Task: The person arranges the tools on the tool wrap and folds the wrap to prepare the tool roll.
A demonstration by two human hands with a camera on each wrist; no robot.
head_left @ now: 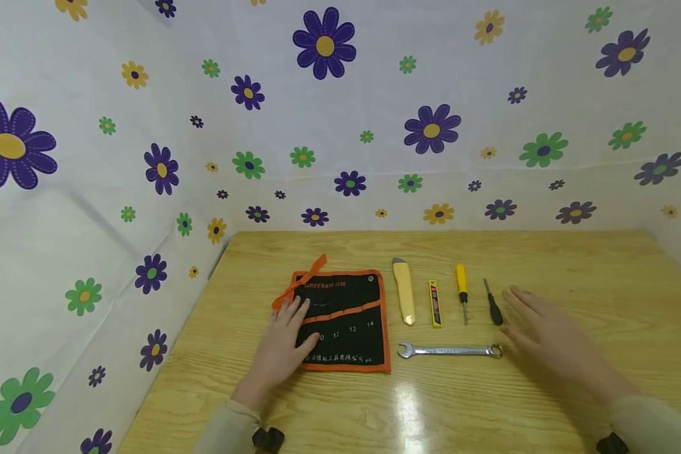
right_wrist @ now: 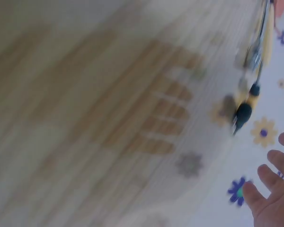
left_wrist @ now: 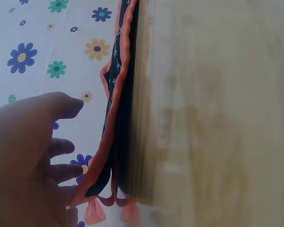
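Observation:
A black tool pouch (head_left: 352, 340) with orange edging and numbered pockets lies flat on the table. Over its left edge is my left hand (head_left: 286, 337), fingers extended and thumb spread; in the left wrist view the fingers (left_wrist: 61, 174) are right at the orange border. My right hand (head_left: 550, 334) hovers with straight fingers beside a small black screwdriver (head_left: 494, 310), holding nothing. Left of that screwdriver, a yellow-handled screwdriver (head_left: 461, 284), a narrow yellow blade case (head_left: 434, 302) and a pale yellow utility knife (head_left: 403, 290) stand in a row. Below them lies a combination wrench (head_left: 451, 350).
An orange strap (head_left: 309, 277) crosses the pouch's upper left corner. The wooden table (head_left: 596, 265) meets a white flowered cloth (head_left: 374, 82) at the back and left side. Light glares off the table below the wrench.

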